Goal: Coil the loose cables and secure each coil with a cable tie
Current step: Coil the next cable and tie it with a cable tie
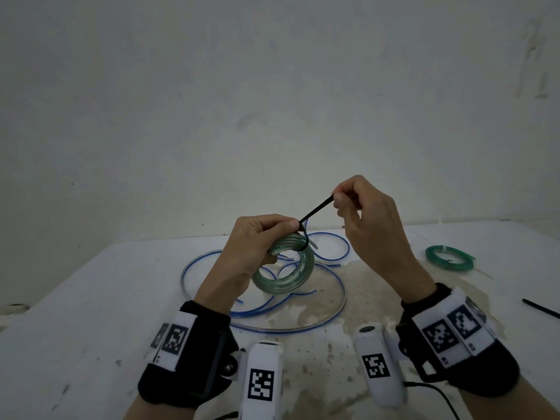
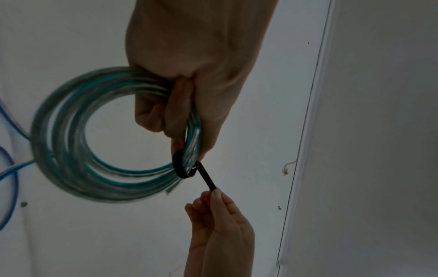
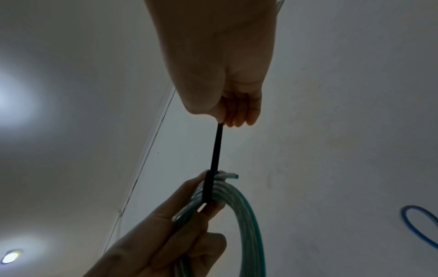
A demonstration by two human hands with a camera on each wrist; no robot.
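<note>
My left hand [image 1: 260,237] grips a coil of green translucent cable [image 1: 285,274] above the table, thumb and fingers curled round its upper edge. A black cable tie [image 1: 315,212] loops round the coil beside my left thumb. Its free tail runs up and right to my right hand [image 1: 342,201], which pinches it taut. In the left wrist view the tie's loop [image 2: 181,166] wraps the coil [image 2: 71,159] just past my fingertips. In the right wrist view the tie [image 3: 217,148] stretches straight from my right fingers down to the coil [image 3: 241,209].
A loose blue cable [image 1: 303,322] lies in wide loops on the white table [image 1: 91,298] under my hands. A tied green coil [image 1: 448,259] sits at the right. Another black cable tie [image 1: 541,309] lies near the right edge. A wall stands behind the table.
</note>
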